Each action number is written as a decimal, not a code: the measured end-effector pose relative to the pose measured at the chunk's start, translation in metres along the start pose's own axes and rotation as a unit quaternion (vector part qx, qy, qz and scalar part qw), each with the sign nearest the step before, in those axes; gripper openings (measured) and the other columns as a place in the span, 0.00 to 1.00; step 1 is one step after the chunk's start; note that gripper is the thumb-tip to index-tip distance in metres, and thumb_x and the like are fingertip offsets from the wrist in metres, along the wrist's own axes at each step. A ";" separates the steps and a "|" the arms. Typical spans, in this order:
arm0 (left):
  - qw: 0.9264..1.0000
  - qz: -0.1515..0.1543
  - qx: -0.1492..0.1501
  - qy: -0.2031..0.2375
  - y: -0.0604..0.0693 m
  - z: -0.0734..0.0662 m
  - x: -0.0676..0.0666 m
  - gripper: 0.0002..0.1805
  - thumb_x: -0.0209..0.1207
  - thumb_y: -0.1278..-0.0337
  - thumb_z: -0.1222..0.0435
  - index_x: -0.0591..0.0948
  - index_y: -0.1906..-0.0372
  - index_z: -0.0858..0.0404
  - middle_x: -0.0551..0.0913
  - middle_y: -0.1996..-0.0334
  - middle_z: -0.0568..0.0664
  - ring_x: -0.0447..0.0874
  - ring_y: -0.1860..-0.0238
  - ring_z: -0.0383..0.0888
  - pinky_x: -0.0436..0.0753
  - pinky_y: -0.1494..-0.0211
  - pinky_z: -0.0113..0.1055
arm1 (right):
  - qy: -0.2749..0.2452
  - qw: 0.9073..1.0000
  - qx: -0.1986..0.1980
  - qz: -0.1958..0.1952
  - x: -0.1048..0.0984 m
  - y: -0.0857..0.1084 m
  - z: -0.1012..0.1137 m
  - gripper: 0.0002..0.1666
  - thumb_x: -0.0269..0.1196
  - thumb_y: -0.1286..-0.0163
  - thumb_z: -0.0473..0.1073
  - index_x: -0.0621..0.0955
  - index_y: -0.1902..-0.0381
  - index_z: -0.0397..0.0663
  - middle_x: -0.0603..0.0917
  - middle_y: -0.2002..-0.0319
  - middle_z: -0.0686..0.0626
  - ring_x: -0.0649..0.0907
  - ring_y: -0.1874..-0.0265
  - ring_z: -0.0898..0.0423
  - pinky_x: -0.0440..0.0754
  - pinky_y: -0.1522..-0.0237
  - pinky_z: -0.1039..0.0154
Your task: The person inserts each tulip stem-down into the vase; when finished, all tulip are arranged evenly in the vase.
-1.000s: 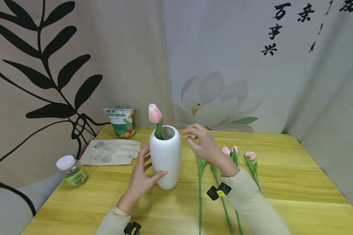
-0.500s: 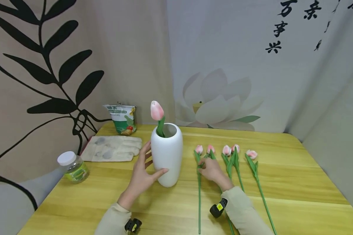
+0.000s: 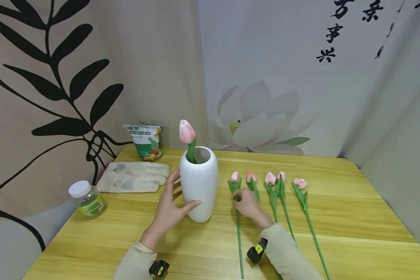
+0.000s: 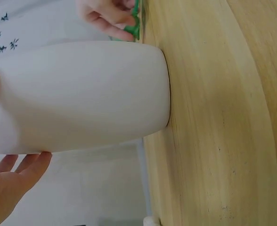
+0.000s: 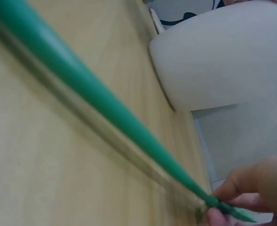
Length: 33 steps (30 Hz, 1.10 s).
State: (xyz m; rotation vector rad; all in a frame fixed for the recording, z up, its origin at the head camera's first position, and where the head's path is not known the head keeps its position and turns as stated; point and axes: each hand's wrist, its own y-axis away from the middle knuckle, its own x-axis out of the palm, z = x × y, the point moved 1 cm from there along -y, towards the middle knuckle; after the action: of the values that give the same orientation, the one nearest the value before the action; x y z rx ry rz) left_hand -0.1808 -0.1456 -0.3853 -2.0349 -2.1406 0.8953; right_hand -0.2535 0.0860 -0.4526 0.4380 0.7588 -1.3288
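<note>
A white vase stands upright on the table, one pink tulip leaning in its mouth. My left hand holds the vase's left side, thumb across the front and fingers behind. To the right, my right hand pinches the leftmost loose tulip just below its leaves. In the right wrist view its green stem runs slightly above the tabletop, and the fingertips close around the leaf base. Beside that hand lies another pink tulip, its stem partly hidden by the hand and sleeve.
More tulips lie to the right on the wooden table. At the left are a white-lidded jar, a pale work glove and a green-and-white pouch. A curtain hangs behind the table.
My right hand has come down from beside the vase mouth to the loose tulips and taken hold of the leftmost one, whose stem has shifted slightly. My left hand stays on the vase.
</note>
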 end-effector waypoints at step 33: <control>1.000 0.007 -0.009 -0.001 0.002 -0.025 -0.003 0.52 0.68 0.66 0.72 0.50 0.34 0.59 0.60 0.38 0.62 0.67 0.43 0.61 0.74 0.46 0.54 | -0.367 0.694 -0.357 -0.506 -0.214 0.018 0.185 0.20 0.62 0.50 0.25 0.74 0.56 0.31 0.75 0.66 0.44 0.77 0.79 0.56 0.78 0.74 0.68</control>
State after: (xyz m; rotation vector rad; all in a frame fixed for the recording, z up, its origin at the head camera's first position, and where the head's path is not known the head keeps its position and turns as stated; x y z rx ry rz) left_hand -0.1681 -0.1395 -0.3644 -2.0599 -2.1459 0.8848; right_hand -0.2030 0.1133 -0.1752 -1.2887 0.7455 -1.8354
